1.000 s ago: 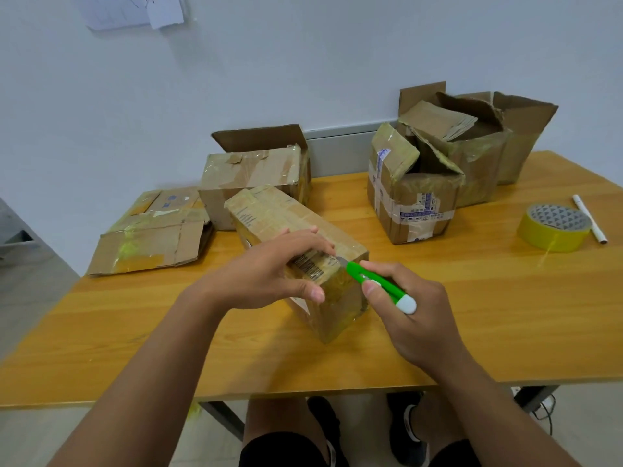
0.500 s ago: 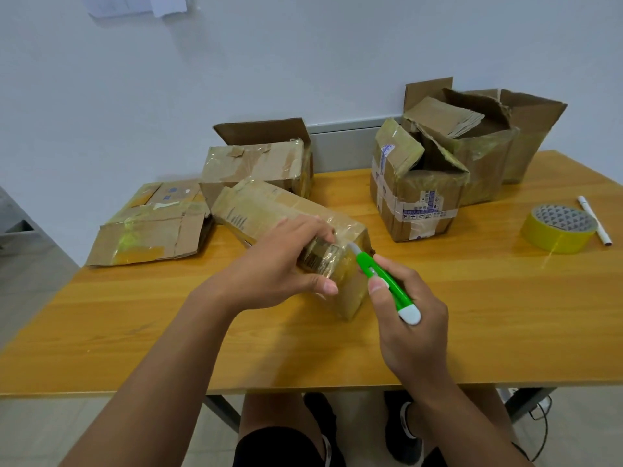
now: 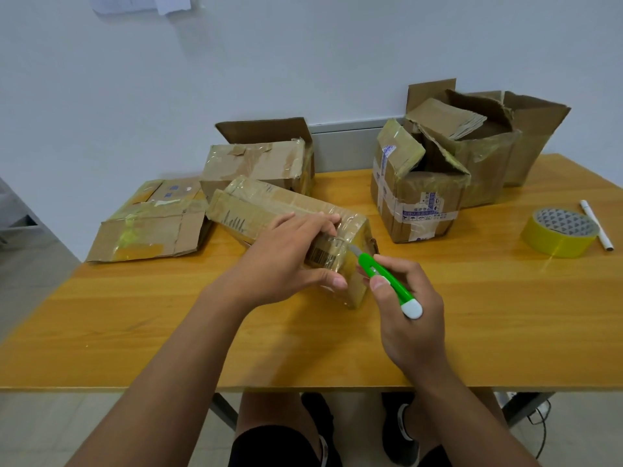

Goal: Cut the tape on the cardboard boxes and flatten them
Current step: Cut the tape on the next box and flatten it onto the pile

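We see a long brown cardboard box wrapped in glossy clear tape (image 3: 286, 217) lying on the yellow wooden table (image 3: 472, 315), near the middle, its near end tipped up off the tabletop. Our left hand (image 3: 286, 261) grips that near end, fingers curled over the top and thumb pressed against the end face beside a barcode label. Our right hand (image 3: 409, 318) holds a green utility knife with a white end cap (image 3: 384, 279), fingers wrapped round the handle and thumb on top; its short blade touches the box's end face near the upper right corner.

To the left lies 1 flattened brown cardboard box with yellowish tape patches (image 3: 148, 224). Behind the held box stands a taped brown box with 1 raised flap (image 3: 259, 160). Further right stands a brown box bound in printed white tape (image 3: 418, 200), and behind it 2 torn open brown boxes (image 3: 488, 143). At the far right, a roll of yellow tape (image 3: 559, 232) lies just beside a white marker pen (image 3: 596, 224).
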Tool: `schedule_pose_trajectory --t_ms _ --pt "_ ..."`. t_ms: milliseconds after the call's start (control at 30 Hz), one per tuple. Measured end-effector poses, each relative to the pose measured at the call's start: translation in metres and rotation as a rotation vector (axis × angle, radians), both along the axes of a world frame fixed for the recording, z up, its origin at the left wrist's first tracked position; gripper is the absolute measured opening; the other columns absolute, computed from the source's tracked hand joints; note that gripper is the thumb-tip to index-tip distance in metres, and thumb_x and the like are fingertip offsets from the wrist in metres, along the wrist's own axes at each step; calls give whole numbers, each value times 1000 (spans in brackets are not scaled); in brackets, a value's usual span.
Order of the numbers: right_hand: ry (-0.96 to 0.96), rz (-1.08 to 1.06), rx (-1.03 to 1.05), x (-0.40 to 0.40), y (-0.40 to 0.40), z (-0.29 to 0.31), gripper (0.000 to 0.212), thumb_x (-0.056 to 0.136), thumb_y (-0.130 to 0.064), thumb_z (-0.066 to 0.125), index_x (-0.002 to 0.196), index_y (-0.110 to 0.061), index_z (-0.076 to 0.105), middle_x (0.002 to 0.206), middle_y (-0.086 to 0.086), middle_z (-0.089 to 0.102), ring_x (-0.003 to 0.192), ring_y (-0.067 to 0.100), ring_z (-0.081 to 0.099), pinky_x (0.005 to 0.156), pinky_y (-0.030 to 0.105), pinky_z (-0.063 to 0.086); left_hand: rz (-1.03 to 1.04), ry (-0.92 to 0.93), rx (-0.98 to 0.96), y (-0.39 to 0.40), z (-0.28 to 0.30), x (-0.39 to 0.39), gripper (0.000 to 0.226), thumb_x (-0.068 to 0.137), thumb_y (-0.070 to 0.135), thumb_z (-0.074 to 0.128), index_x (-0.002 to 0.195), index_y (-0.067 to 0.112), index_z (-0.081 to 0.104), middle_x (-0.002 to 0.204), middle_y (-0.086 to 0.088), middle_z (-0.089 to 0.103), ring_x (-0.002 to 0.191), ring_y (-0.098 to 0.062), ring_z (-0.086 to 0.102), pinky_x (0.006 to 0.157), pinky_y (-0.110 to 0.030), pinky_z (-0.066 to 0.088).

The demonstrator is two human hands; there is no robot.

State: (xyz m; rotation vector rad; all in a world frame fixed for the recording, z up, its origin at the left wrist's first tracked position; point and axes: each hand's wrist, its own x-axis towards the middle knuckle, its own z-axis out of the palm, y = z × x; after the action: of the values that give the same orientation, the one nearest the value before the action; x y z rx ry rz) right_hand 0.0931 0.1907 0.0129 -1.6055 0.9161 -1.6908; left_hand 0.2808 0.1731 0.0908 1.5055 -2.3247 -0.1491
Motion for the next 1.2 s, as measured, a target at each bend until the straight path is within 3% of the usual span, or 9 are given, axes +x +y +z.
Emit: schedule_pose_trajectory --t_ms 100,233,367,633,800,1067,1200 --pt "-32 -26 39 3 -7 -1 25 90 -37 53 109 -23 61 94 -5 70 86 21 69 69 44 57 -1 1 82 -8 8 -5 72 65 74 57 120 29 50 149 17 43 128 -1 36 115 -28 20" --pt "-108 -44 99 5 -10 -6 26 91 -36 53 112 -23 61 98 -11 70 89 20 70 71 47 58 5 21 167 -24 9 -11 76 67 72 60 128 29 48 146 14 48 128 -11 41 112 -37 34" --pt "-221 2 191 7 -17 -7 23 95 -27 54 116 -24 61 110 -1 70 103 18 69 84 48 57 -7 61 211 -35 8 -14 76 69 70 62 131 30 48 145 16 48 124 -11 43 106 -40 40" --pt "-198 -55 149 6 -23 -5 24 89 -39 55 107 -26 62 99 -7 71 93 18 71 73 48 59 -21 106 240 -43 6 -14 69 72 66 64 130 32 47 143 18 47 126 -12 40 108 -39 39" --pt "-207 -100 144 9 -19 -4 17 91 -34 57 107 -31 60 100 -15 70 92 12 70 69 40 60 -29 123 255 -44 6 -15 61 72 64 64 123 37 45 144 15 47 126 -12 38 108 -40 38" --pt "-132 -113 115 10 -19 -2 20 90 -41 53 107 -33 59 95 -15 68 83 17 69 61 48 58 -32 134 258 -44 6 -15 64 71 66 64 124 35 46 143 15 47 128 -13 38 109 -43 37" --pt "-156 -113 196 12 -27 2 10 95 -27 59 103 -33 61 91 -9 70 82 14 69 64 47 58 -24 128 269 -44 7 -16 67 70 66 64 125 32 47 143 14 47 128 -12 37 112 -44 34"
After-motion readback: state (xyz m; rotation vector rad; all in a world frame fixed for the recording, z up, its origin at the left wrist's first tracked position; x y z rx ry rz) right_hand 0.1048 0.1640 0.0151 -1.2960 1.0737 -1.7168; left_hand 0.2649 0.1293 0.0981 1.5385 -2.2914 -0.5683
